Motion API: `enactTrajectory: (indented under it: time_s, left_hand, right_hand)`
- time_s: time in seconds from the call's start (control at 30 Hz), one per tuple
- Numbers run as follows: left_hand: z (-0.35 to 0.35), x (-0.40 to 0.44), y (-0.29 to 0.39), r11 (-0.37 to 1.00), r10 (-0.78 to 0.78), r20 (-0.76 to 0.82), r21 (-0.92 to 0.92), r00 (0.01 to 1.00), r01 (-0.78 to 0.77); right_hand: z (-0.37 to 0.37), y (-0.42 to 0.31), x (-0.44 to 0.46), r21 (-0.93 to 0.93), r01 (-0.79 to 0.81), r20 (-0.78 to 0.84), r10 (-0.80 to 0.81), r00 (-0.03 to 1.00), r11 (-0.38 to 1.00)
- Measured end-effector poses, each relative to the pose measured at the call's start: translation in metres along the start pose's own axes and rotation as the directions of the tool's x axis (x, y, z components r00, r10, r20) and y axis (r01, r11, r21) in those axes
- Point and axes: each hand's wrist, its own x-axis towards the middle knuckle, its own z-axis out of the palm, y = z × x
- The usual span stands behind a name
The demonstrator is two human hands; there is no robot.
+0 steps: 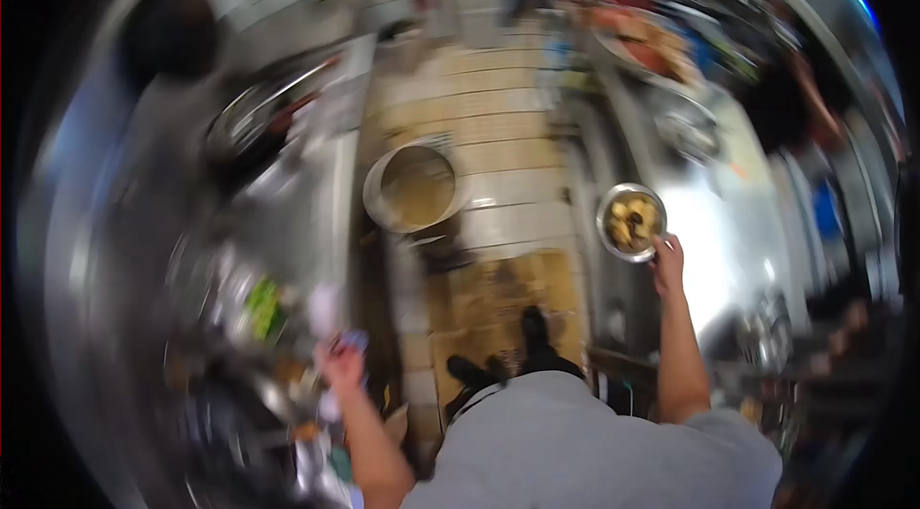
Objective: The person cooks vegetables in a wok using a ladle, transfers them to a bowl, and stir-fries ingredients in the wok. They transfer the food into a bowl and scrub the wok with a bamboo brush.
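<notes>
My right hand (669, 269) grips the rim of a round metal bowl (657, 204) and holds it out over the edge of the right-hand counter. In the bowl lie yellowish food pieces (632, 221) with a dark bit among them. On the other side, my left hand (342, 362) is low by the left counter's edge, smeared by motion. A pale, bluish blurred thing (356, 339) shows at its fingers; whether it is held cannot be made out. Green leafy food (263, 308) sits on the left counter beyond that hand.
A large pot of cloudy liquid (419, 188) stands in the aisle ahead. Brown cardboard (556, 284) lies under my feet on the tiled floor (498, 126). A wok-like pan (254, 126) is at the left; a metal bowl (685, 126) and orange-red food (652, 39) stand along the right counter.
</notes>
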Motion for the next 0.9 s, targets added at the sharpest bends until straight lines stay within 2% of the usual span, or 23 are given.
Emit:
enactTrajectory:
  time_s: [0.03, 0.07, 0.1, 0.13, 0.17, 0.2, 0.23, 0.27, 0.3, 0.33, 0.37, 0.43, 0.5, 0.53, 0.57, 0.6, 0.67, 0.7, 0.77, 0.8, 0.87, 0.9]
  left_hand:
    - [0.018, -0.012, -0.004, 0.98, -0.036, 0.062, -0.191, 0.997, 0.048]
    - [0.0, -0.001, -0.002, 0.999, -0.03, 0.14, -0.027, 0.99, 0.034]
    - [-0.001, -0.004, -0.003, 0.991, -0.059, 0.099, -0.114, 0.993, 0.07]
    - [0.001, -0.009, -0.003, 0.995, -0.035, -0.028, -0.098, 0.999, 0.032]
    - [-0.008, -0.009, -0.002, 1.0, -0.009, -0.06, -0.025, 0.998, 0.007]
    - [-0.012, -0.008, -0.002, 0.999, -0.025, -0.059, -0.043, 0.998, 0.023]
    - [0.002, -0.015, -0.002, 1.0, 0.021, -0.161, -0.016, 0.987, -0.024]
    - [0.007, -0.017, -0.002, 0.999, 0.024, -0.183, -0.035, 0.983, -0.03]
    - [0.009, -0.019, -0.001, 0.998, 0.018, -0.205, -0.048, 0.979, -0.029]
    - [0.011, -0.019, 0.001, 0.997, 0.025, -0.206, -0.066, 0.978, -0.039]
    - [0.009, -0.022, 0.001, 0.997, 0.027, -0.196, -0.06, 0.98, -0.039]
    - [0.012, -0.024, 0.0, 0.997, 0.026, -0.186, -0.065, 0.982, -0.038]
    - [0.012, -0.028, 0.001, 0.998, 0.027, -0.2, -0.045, 0.979, -0.037]
    - [0.014, -0.031, 0.001, 0.998, 0.041, -0.19, -0.029, 0.981, -0.047]
    - [0.014, -0.031, 0.002, 0.997, 0.051, -0.196, -0.038, 0.979, -0.06]
    - [0.013, -0.031, 0.002, 0.997, 0.039, -0.158, -0.058, 0.987, -0.048]
    - [0.013, -0.032, -0.001, 0.997, 0.025, -0.132, -0.067, 0.991, -0.034]
    - [0.012, -0.031, -0.001, 0.997, 0.028, -0.132, -0.074, 0.991, -0.038]
    - [0.01, -0.03, 0.0, 0.998, -0.014, -0.108, -0.058, 0.994, 0.008]
    - [0.012, -0.033, 0.003, 0.998, -0.017, -0.102, -0.054, 0.995, 0.011]
    - [0.022, -0.039, 0.006, 0.996, -0.09, -0.126, -0.041, 0.988, 0.085]
    - [0.021, -0.04, 0.004, 0.994, -0.106, -0.106, -0.025, 0.989, 0.104]
  right_hand:
    - [0.038, 0.013, 0.0, 0.027, 0.033, 0.212, -0.038, 0.977, 0.999]
    - [0.09, 0.018, -0.012, 0.019, -0.003, 0.295, -0.003, 0.956, 1.0]
    - [0.138, 0.023, -0.025, 0.011, -0.08, 0.422, 0.068, 0.904, 0.997]
    - [0.185, 0.031, -0.038, -0.039, -0.138, 0.523, 0.138, 0.841, 0.99]
    - [0.225, 0.041, -0.055, -0.082, -0.181, 0.589, 0.194, 0.785, 0.98]
    - [0.27, 0.042, -0.082, -0.161, -0.177, 0.63, 0.24, 0.739, 0.971]
    - [0.313, 0.042, -0.109, -0.209, -0.183, 0.689, 0.277, 0.67, 0.961]
    - [0.357, 0.051, -0.128, -0.28, -0.125, 0.738, 0.297, 0.606, 0.952]
    - [0.396, 0.064, -0.148, -0.253, -0.069, 0.805, 0.25, 0.538, 0.965]
    - [0.433, 0.048, -0.19, -0.326, 0.012, 0.78, 0.262, 0.568, 0.945]
    - [0.467, 0.057, -0.213, -0.303, -0.009, 0.835, 0.27, 0.479, 0.953]
    - [0.53, 0.084, -0.246, -0.288, 0.153, 0.885, 0.202, 0.419, 0.945]
    - [0.574, 0.079, -0.299, -0.32, 0.337, 0.895, 0.166, 0.414, 0.885]
    - [0.596, 0.084, -0.315, -0.262, 0.684, 0.925, -0.026, 0.38, 0.681]
    - [0.614, 0.09, -0.329, -0.186, 0.915, 0.944, -0.193, 0.267, 0.357]
    - [0.625, 0.087, -0.344, -0.176, 0.919, 0.949, -0.188, 0.255, 0.354]
    - [0.636, 0.082, -0.361, -0.04, 0.952, 0.901, -0.402, 0.165, 0.302]
    - [0.638, 0.077, -0.365, -0.035, 0.954, 0.903, -0.4, 0.158, 0.298]
    - [0.639, 0.067, -0.361, -0.038, 0.91, 0.86, -0.45, 0.24, 0.412]
    - [0.645, 0.083, -0.336, 0.001, 0.957, 0.797, -0.578, 0.174, 0.289]
    - [0.633, 0.105, -0.273, -0.018, 0.787, 0.827, -0.433, 0.359, 0.616]
    - [0.592, 0.081, -0.269, -0.019, 0.378, 0.819, -0.202, 0.537, 0.926]
